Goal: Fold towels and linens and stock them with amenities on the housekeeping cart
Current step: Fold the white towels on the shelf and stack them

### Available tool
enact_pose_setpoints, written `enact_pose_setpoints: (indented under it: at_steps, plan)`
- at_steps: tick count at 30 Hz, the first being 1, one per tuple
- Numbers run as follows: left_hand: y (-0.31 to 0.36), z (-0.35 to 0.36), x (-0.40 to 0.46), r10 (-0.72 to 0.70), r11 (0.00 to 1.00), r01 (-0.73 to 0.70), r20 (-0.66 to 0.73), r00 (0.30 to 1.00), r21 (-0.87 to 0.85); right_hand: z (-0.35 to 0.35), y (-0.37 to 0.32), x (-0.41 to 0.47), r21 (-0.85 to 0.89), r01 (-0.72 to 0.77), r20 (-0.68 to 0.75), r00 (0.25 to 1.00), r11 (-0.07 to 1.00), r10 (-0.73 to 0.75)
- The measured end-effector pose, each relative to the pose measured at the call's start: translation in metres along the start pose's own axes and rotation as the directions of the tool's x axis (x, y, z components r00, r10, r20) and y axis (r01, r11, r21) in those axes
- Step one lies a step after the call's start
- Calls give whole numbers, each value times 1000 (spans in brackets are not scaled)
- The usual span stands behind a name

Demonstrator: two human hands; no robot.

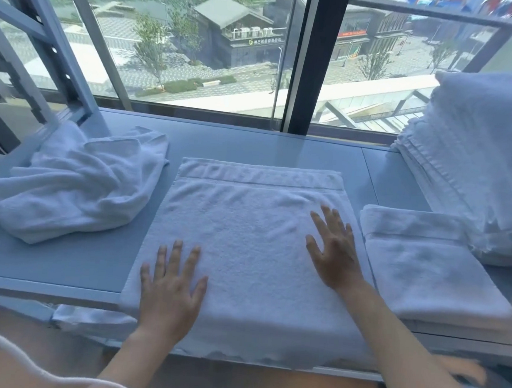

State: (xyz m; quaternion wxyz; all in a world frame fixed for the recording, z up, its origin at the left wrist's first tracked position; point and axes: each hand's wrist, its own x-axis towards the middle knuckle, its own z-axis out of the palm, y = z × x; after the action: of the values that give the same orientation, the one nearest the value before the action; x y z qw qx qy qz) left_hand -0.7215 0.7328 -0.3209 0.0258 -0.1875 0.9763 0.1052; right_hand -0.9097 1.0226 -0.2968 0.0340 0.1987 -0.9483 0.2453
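Towel (245,229): we see it spread flat mid-shelf (59,267), near edge hanging over the front.
Left hand (170,291): our fingers straight and splayed, pressing the towel's near left part, gripping nothing.
Right hand (333,249): likewise flat, on its right side.
Crumpled towel (74,188): left.
Folded towel (423,265): right.
Stack (478,156): far right.

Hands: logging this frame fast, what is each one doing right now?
Left hand: open, fingers spread, palm flat on the spread towel, holding nothing.
Right hand: open, fingers spread, pressing flat on the same towel, holding nothing.
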Motion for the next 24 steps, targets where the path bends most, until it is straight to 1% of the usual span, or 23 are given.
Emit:
enact_pose_setpoints:
  at_steps: [1,3,5,7,10,14,18,24]
  plan:
    - [-1,2,-4,2,1000,-2,-10,1000,3,-2,-1,-25,18,15,8,1000,1000,-15]
    - [-2,4,-4,5,1000,-5,-22,1000,9,-2,-2,-72,20,4,73,997,1000,-5]
    - [-3,4,-4,10,1000,-9,-32,999,22,0,3,-102,-84,-12,173,985,996,26]
    - [-4,5,-5,16,1000,-16,-41,999,15,2,7,-112,-197,-15,215,975,980,59]
    - [-6,6,-5,27,999,-28,-43,999,-23,3,5,-104,-223,-27,245,966,974,83]
    - [-9,8,9,11,1000,-11,-33,999,-8,7,10,-88,-227,-16,234,970,974,71]
    - [-8,2,46,8,1000,-8,-22,1000,-6,12,16,-53,-228,-14,212,975,974,63]
    - [4,-12,115,-1,1000,1,9,1000,-14,19,20,14,-204,-50,189,978,978,89]
